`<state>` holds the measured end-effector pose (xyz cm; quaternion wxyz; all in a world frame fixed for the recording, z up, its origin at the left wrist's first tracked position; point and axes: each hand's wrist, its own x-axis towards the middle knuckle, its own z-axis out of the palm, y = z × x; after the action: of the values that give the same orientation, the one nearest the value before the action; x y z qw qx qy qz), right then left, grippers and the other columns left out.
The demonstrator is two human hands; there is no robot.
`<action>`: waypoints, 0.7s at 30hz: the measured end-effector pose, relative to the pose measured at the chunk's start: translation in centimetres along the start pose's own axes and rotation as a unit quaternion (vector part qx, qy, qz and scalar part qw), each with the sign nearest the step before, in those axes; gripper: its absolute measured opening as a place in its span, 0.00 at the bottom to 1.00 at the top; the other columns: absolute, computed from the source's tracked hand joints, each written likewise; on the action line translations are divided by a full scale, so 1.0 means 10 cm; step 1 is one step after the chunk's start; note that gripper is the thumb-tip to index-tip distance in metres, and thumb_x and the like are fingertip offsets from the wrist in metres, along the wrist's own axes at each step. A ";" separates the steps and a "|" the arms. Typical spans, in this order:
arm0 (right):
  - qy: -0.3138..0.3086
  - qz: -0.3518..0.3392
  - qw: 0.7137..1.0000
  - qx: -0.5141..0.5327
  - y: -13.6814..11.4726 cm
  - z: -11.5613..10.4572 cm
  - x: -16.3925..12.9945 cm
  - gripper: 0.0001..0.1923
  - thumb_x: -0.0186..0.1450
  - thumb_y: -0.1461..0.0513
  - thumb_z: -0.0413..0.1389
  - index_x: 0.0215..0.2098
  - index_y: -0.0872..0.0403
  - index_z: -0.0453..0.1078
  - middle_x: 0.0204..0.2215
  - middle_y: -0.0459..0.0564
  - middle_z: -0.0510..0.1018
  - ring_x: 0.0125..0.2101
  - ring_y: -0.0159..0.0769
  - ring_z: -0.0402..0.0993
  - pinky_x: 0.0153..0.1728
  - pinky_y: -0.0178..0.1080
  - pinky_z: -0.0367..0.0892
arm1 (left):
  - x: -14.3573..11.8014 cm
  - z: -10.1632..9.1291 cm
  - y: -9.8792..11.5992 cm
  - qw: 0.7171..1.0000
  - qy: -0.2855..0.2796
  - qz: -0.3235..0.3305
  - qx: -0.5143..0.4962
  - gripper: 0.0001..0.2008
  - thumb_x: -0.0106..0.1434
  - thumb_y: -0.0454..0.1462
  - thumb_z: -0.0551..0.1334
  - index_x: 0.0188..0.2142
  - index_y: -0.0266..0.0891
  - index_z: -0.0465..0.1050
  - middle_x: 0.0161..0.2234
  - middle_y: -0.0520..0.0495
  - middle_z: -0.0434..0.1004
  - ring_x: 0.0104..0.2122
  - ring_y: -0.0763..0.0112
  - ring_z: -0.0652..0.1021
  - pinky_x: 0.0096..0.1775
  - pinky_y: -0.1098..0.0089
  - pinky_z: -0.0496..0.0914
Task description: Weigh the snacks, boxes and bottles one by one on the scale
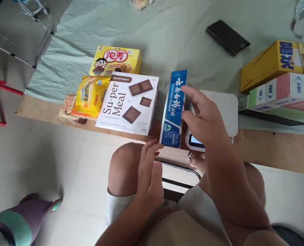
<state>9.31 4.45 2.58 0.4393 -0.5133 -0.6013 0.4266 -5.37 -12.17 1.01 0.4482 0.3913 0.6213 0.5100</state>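
R hand (203, 119) pinches blue toothpaste box (174, 109) over white scale (223, 109); L hand (148, 167) spread, fingertips at box's near end. Su-per Meal box (128, 102) just left, stacked cartons (282, 85) right, phone (227, 37) beyond.

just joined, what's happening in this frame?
A seated person holds a blue toothpaste box on edge at the table's near edge: the right hand grips its side, the left hand touches its lower end with open fingers. Beside it sits a white digital scale. To the left lie a NutriMotion Su-per Meal box, a yellow snack bag and a yellow puff box. A black phone lies farther back.
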 end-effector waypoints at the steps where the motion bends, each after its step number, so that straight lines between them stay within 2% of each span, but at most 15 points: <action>1: -0.006 0.003 1.000 -0.003 -0.01 -0.04 -0.03 0.29 0.59 0.68 0.59 0.58 0.43 0.78 0.57 0.44 0.83 0.61 0.46 0.79 0.69 0.61 0.73 | 0.01 -0.06 0.03 1.000 -0.003 0.004 0.027 0.22 0.77 0.53 0.54 0.57 0.46 0.78 0.61 0.39 0.71 0.58 0.55 0.75 0.57 0.57 0.73; 4: -0.013 0.010 1.000 0.017 -0.06 -0.16 -0.14 0.28 0.60 0.68 0.59 0.57 0.43 0.78 0.56 0.43 0.84 0.63 0.45 0.78 0.66 0.58 0.77 | 0.05 -0.14 0.06 0.998 0.004 0.036 0.050 0.18 0.77 0.51 0.54 0.49 0.45 0.78 0.47 0.42 0.78 0.47 0.59 0.76 0.47 0.62 0.72; 6: -0.027 0.038 0.999 0.024 -0.09 -0.21 -0.22 0.27 0.62 0.67 0.60 0.58 0.42 0.76 0.58 0.44 0.83 0.65 0.46 0.76 0.61 0.56 0.81 | 0.06 -0.11 0.04 0.997 -0.064 0.037 0.034 0.18 0.78 0.50 0.54 0.45 0.43 0.78 0.41 0.44 0.80 0.42 0.61 0.78 0.43 0.63 0.72; 8: -0.057 0.058 0.996 0.027 -0.12 -0.22 -0.27 0.26 0.63 0.66 0.61 0.58 0.43 0.76 0.59 0.46 0.82 0.66 0.47 0.76 0.59 0.54 0.83 | 0.05 -0.03 0.02 0.990 -0.140 0.028 0.021 0.20 0.78 0.50 0.53 0.49 0.43 0.79 0.45 0.41 0.83 0.45 0.59 0.81 0.45 0.62 0.73; 10: -0.084 0.046 0.995 0.039 -0.13 -0.19 -0.30 0.25 0.62 0.67 0.62 0.57 0.44 0.76 0.57 0.47 0.82 0.66 0.47 0.76 0.62 0.54 0.81 | 0.05 0.06 0.01 0.986 -0.164 0.022 0.005 0.22 0.78 0.51 0.54 0.55 0.43 0.79 0.52 0.38 0.84 0.52 0.55 0.81 0.50 0.59 0.74; 13: -0.102 0.024 0.992 0.071 -0.15 -0.14 -0.29 0.27 0.61 0.68 0.62 0.57 0.43 0.74 0.56 0.46 0.82 0.65 0.46 0.75 0.65 0.54 0.79 | 0.05 0.14 -0.03 0.993 -0.119 0.008 -0.026 0.23 0.75 0.54 0.57 0.56 0.43 0.79 0.55 0.37 0.83 0.54 0.53 0.81 0.54 0.56 0.75; 18: -0.166 0.075 0.972 0.146 -0.12 -0.07 -0.24 0.30 0.59 0.64 0.60 0.60 0.44 0.69 0.63 0.46 0.78 0.68 0.45 0.72 0.52 0.49 0.85 | 0.11 0.18 -0.12 0.995 -0.001 -0.012 -0.098 0.21 0.72 0.55 0.63 0.50 0.43 0.80 0.51 0.40 0.82 0.51 0.57 0.81 0.54 0.57 0.75; 21: -0.193 0.078 0.956 0.209 -0.08 -0.05 -0.22 0.31 0.58 0.59 0.61 0.60 0.43 0.68 0.69 0.44 0.73 0.74 0.44 0.64 0.58 0.52 0.82 | 0.11 0.20 -0.10 0.993 0.045 0.020 -0.111 0.19 0.73 0.54 0.60 0.44 0.43 0.77 0.43 0.44 0.81 0.44 0.63 0.80 0.48 0.62 0.75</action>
<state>9.79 2.19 3.27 0.3775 -0.3630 -0.5306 0.6664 -3.84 -10.77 -0.35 0.4504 0.3278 0.5725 0.6016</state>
